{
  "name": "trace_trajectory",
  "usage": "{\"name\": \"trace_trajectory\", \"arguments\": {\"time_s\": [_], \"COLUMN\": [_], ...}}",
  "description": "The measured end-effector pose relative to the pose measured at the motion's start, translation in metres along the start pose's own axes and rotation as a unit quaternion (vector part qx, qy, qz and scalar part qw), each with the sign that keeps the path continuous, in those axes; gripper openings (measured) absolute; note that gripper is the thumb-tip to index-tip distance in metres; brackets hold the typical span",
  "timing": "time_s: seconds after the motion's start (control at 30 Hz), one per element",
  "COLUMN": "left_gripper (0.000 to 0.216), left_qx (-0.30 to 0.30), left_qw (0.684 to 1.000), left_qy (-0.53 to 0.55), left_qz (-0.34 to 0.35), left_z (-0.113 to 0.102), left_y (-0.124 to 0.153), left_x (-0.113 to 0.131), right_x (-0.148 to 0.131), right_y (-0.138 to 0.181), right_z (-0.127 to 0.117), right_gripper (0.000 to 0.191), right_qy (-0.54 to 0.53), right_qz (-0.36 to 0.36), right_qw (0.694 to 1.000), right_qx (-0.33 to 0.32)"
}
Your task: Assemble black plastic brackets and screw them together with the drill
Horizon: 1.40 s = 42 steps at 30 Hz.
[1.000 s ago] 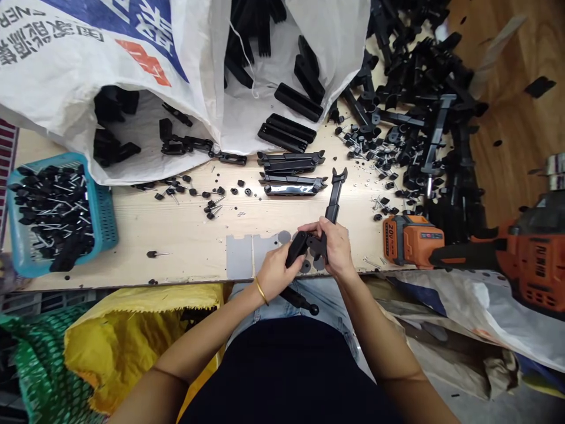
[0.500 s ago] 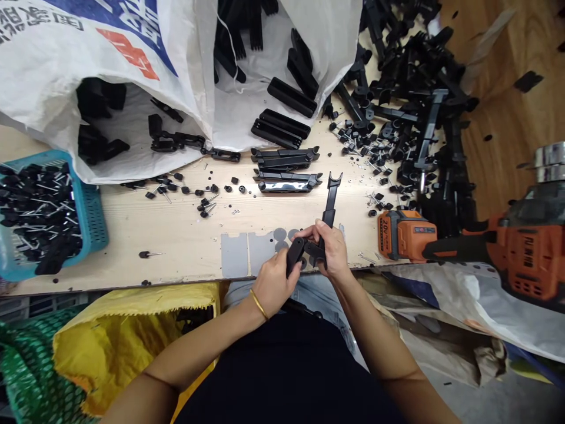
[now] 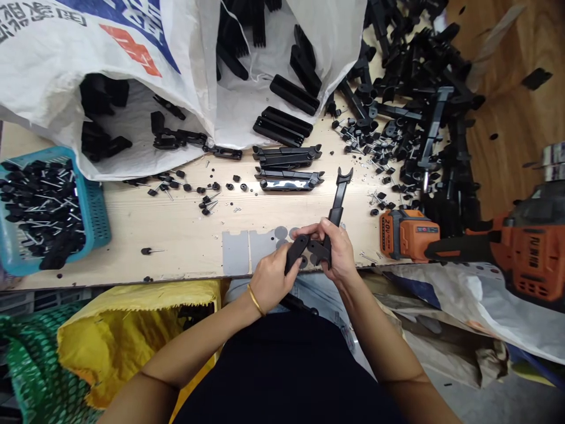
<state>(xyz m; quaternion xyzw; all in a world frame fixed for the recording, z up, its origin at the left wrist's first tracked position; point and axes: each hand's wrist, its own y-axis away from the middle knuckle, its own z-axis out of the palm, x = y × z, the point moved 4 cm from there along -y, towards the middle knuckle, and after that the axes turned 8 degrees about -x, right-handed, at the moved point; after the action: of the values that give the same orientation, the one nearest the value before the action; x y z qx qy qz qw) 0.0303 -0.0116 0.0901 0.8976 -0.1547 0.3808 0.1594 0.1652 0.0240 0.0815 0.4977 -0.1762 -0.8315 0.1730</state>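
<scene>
Two bare hands meet over the near edge of the workbench (image 3: 185,224), just right of its middle; the left hand (image 3: 270,281), a gold bangle (image 3: 253,299) on its wrist, has its fingers curled shut around a short black handle piece (image 3: 295,253), thumb pressed along the top of it; the right hand (image 3: 338,250) is clenched around the lower end of a long black forked arm (image 3: 339,197), fingers wrapped over the joint where the two pieces meet, so the joint itself is mostly hidden; the forked arm rises from the fist and points toward the far edge, tilted a little to the right, its open fork at the top; a thin black rod with a ball end (image 3: 302,305) sticks out below the hands, over the person's lap.

Under the hands lie grey flat templates (image 3: 241,252) at the near edge; just beyond the fork, finished black folded assemblies (image 3: 288,166) lie side by side near the middle of the workbench; small black-headed screws (image 3: 200,197) are scattered to their left; a teal basket (image 3: 95,206) of the same screws sits at the left edge; a white woven sack (image 3: 185,70) of black parts gapes along the far edge; a heap of black plastic parts (image 3: 424,118) fills the far right corner; an orange cordless driver (image 3: 463,247) lies at the right edge, near the right hand but not touching it.
</scene>
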Motion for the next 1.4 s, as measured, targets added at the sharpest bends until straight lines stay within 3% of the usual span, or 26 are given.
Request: {"name": "trace_trajectory", "arguments": {"time_s": [0.13,0.23,0.37,0.53,0.7,0.87,1.07,1.17,1.3,1.4], "left_gripper": [0.014,0.015,0.02,0.022,0.019,0.017,0.016,0.019,0.023,0.027], "left_qx": [-0.041,-0.028,-0.006,-0.037,-0.055,-0.091,-0.104,-0.138,-0.211,-0.229], "left_qw": [0.999,0.999,1.0,0.998,0.998,0.995,0.99,0.986,0.972,0.96], "left_qy": [0.027,0.011,-0.01,-0.001,-0.022,-0.037,-0.088,-0.087,-0.1,-0.16], "left_qz": [-0.024,-0.029,0.002,0.041,-0.005,-0.011,-0.043,-0.031,0.005,0.017], "left_z": [0.001,0.003,0.008,0.015,0.019,0.024,0.022,0.016,0.002,-0.009], "left_y": [-0.004,-0.004,0.001,0.009,0.013,0.014,0.011,0.0,-0.034,-0.064], "left_x": [-0.002,-0.002,-0.002,0.0,0.004,0.007,0.009,0.006,-0.008,-0.025], "right_x": [0.001,0.003,0.005,0.014,0.023,0.032,0.03,0.029,0.027,0.024], "right_y": [0.002,0.003,0.002,0.0,0.001,-0.003,-0.003,-0.006,-0.016,-0.019], "right_z": [0.002,0.003,0.003,0.005,0.004,0.002,-0.001,0.001,-0.006,-0.025], "right_gripper": [0.042,0.043,0.046,0.043,0.044,0.043,0.043,0.043,0.044,0.039], "right_qy": [-0.017,-0.007,-0.007,-0.008,-0.052,-0.06,-0.073,-0.087,-0.089,-0.01], "right_qz": [0.013,-0.009,-0.024,0.013,-0.042,-0.008,-0.074,-0.087,-0.113,-0.075], "right_qw": [1.0,0.999,0.998,1.0,0.996,0.998,0.994,0.99,0.981,0.99], "right_qx": [0.016,0.037,0.053,0.017,0.055,0.007,0.038,0.071,0.129,0.116]}}
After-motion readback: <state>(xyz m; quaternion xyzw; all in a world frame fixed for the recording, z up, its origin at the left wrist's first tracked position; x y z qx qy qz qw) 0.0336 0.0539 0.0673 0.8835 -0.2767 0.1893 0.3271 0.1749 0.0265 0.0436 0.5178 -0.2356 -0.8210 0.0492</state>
